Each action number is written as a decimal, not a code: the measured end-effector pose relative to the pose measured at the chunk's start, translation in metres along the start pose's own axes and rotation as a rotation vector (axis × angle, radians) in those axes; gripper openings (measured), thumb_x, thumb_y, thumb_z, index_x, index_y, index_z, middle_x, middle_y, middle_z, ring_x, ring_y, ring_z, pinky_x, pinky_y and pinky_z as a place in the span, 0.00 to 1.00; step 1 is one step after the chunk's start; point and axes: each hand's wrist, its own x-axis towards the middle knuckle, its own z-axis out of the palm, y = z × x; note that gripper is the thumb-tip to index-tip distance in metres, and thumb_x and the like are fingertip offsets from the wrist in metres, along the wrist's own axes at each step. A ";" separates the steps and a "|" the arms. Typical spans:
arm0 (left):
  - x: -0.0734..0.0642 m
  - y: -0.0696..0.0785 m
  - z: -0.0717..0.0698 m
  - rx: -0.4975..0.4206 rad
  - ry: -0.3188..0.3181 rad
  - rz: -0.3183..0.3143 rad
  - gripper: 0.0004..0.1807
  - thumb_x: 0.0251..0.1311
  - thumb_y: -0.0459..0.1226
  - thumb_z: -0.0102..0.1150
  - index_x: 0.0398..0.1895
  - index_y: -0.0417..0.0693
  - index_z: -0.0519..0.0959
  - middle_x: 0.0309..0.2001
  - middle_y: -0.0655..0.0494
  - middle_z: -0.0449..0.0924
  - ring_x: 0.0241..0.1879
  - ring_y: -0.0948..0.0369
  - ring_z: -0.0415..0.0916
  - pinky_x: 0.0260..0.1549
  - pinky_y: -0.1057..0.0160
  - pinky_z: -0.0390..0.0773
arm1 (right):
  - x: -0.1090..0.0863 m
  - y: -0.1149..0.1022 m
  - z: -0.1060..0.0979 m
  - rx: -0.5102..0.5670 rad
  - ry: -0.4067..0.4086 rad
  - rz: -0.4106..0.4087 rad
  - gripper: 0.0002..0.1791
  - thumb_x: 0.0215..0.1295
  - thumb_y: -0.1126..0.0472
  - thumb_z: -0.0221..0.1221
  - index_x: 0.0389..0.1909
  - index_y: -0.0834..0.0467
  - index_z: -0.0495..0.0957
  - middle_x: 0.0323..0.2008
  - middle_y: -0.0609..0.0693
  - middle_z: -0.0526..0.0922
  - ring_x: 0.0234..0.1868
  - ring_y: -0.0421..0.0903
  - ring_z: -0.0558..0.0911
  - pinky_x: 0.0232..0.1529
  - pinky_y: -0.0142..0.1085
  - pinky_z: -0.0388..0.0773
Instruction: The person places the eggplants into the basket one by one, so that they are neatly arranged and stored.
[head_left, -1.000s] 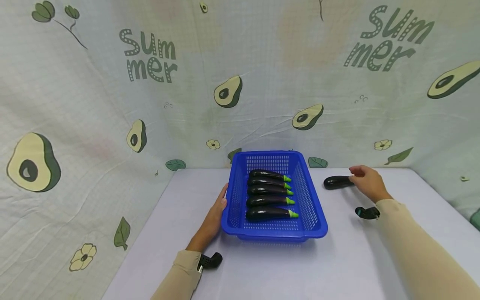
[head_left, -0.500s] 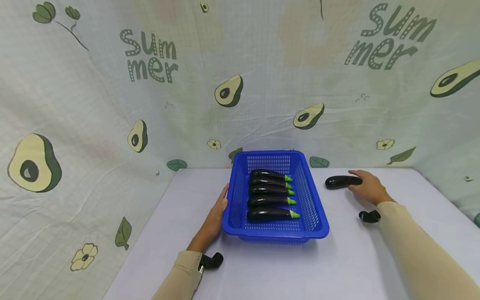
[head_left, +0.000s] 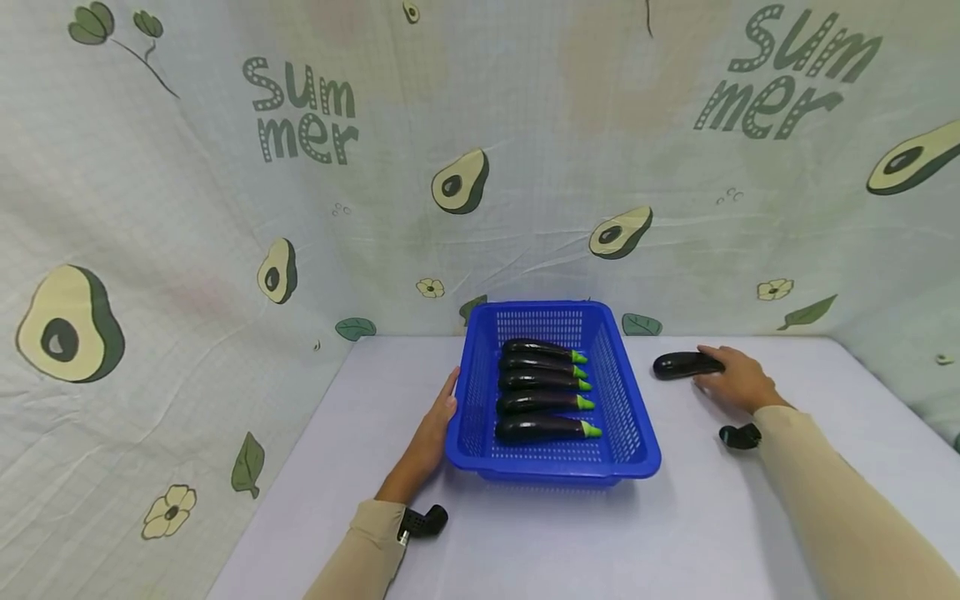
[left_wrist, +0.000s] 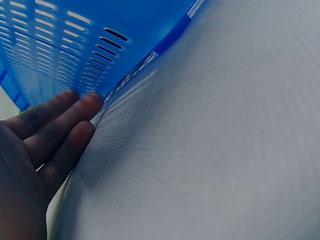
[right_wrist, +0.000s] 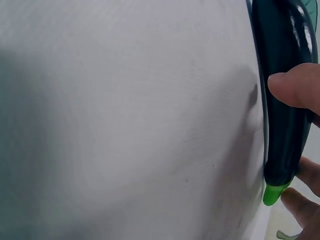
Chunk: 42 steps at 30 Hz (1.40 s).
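Note:
On the right of the table lies an eggplant [head_left: 678,365], dark and glossy. My right hand [head_left: 735,379] holds it near its stem end; in the right wrist view the thumb [right_wrist: 295,87] presses one side, with other fingers along the opposite side by the green stem [right_wrist: 273,194]. A blue plastic basket [head_left: 555,468] stands mid-table, with several eggplants [head_left: 540,428] inside in a row, green stems to the right. Straight fingers of my left hand [head_left: 431,429] rest against its left side; the left wrist view has them at the slotted wall [left_wrist: 107,45], low near the table.
The white table [head_left: 540,542] ends at a hanging cloth [head_left: 525,108] printed with avocados, which rises behind and along the left. Between the basket's right side and the held eggplant runs a strip of tabletop. A small dark camera [head_left: 740,437] sits at the right wrist.
My right hand has shifted slightly right and lower, from over the eggplant's stem end to a grip on it. More of the eggplant shows now. The left hand stays at the basket.

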 end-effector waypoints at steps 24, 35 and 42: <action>-0.002 -0.010 0.003 -0.023 0.021 -0.001 0.31 0.80 0.48 0.27 0.82 0.58 0.44 0.79 0.60 0.47 0.77 0.57 0.44 0.72 0.44 0.46 | -0.015 0.000 0.007 0.058 0.047 0.070 0.41 0.67 0.41 0.59 0.66 0.71 0.66 0.61 0.80 0.67 0.58 0.78 0.67 0.56 0.70 0.63; -0.007 0.029 -0.005 -0.008 -0.060 -0.038 0.31 0.80 0.41 0.27 0.82 0.49 0.40 0.80 0.52 0.42 0.77 0.54 0.41 0.72 0.45 0.46 | -0.024 0.001 0.006 0.092 0.082 0.063 0.40 0.71 0.41 0.57 0.64 0.74 0.66 0.59 0.80 0.67 0.57 0.75 0.68 0.56 0.68 0.64; -0.005 0.021 -0.003 -0.018 -0.025 -0.021 0.30 0.80 0.40 0.27 0.82 0.49 0.41 0.80 0.52 0.43 0.77 0.53 0.41 0.72 0.44 0.46 | -0.025 -0.001 0.005 0.113 0.134 0.052 0.40 0.71 0.40 0.56 0.63 0.73 0.68 0.57 0.80 0.70 0.54 0.73 0.71 0.53 0.67 0.66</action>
